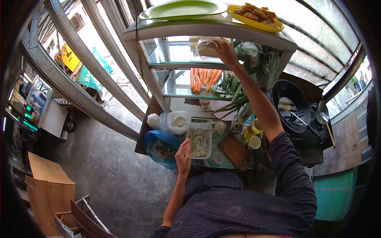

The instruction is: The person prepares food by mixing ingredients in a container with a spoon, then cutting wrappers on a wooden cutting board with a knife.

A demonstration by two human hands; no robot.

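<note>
My right hand (223, 49) reaches up into the top shelf of the glass case, its fingers closed on a clear plastic bag (204, 44) in front of a tan box. My left hand (183, 156) is at the left side of a clear rectangular container (199, 142) holding a pale, thick mixture; what its fingers hold, if anything, cannot be made out. Left of it lies a blue plastic bag (162, 148) with dark contents. A clear bag with white contents (176, 122) sits just above. Carrots (203, 78) lie on the middle shelf, beside long green leaves (234, 93).
On top of the case are a green plate (182, 10) and a yellow plate of fried food (256, 18). A black wok (289, 105) with a ladle stands at the right. A wooden board (234, 151) and a yellow can (254, 127) lie near the front edge.
</note>
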